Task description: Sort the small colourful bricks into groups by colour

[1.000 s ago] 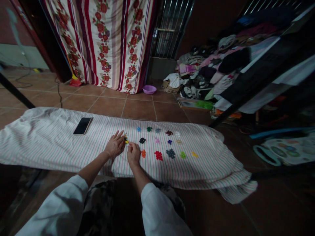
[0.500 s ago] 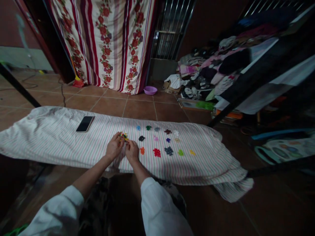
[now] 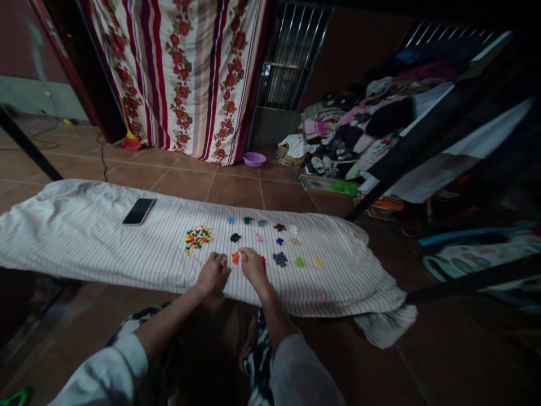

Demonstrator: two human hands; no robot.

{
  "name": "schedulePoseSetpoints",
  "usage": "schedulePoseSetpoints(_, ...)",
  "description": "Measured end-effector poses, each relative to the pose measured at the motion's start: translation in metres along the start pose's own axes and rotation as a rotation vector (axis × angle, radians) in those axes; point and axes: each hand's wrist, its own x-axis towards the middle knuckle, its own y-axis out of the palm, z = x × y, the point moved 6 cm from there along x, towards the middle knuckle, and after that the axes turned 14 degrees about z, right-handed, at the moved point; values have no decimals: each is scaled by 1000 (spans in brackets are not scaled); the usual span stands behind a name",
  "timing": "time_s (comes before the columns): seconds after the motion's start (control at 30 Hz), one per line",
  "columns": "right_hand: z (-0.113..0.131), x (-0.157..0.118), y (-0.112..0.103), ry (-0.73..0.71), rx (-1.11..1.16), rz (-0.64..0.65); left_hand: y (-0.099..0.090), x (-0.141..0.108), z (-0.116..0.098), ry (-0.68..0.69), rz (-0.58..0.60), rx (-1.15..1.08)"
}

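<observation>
Both hands are over a striped cloth [image 3: 160, 259]. My left hand [image 3: 212, 274] is closed just left of the small orange pile [image 3: 235, 257]; whatever its fingers hold is too small to make out. My right hand [image 3: 252, 266] pinches at the right edge of that orange pile and partly hides the red pile [image 3: 264, 261]; what lies between its fingertips is unclear. A mixed heap of tiny coloured pieces [image 3: 198, 239], like beads, lies up and left of my left hand. Beyond my right hand are a black pile [image 3: 235, 238] and a pink pile [image 3: 259, 238].
More sorted piles lie rightward, among them dark grey [image 3: 279, 259], lime green [image 3: 300, 261] and yellow [image 3: 319, 262]. A phone [image 3: 139, 211] rests on the cloth at left. Past it are a purple basin [image 3: 254, 160], a floral curtain [image 3: 181, 79] and heaped clothes [image 3: 350, 124].
Both hands have moved right, from the mixed heap to the orange pile. The heap is now uncovered, and the red pile has become partly hidden. The view has shifted slightly.
</observation>
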Motion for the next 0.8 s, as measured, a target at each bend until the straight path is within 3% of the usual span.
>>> schedulePoseSetpoints(0.2,-2,10,6,-34,-97,51,15,12,-10,29,48,21)
schedulePoseSetpoints(0.33,9,15,12,-27,-194,180,12,19,-11,36,52,-7)
schedulePoseSetpoints(0.57,20,20,14,81,-303,428,8,29,-12,75,174,-29)
schedulePoseSetpoints(0.8,18,16,12,138,-304,435,14,33,-14,111,116,-85)
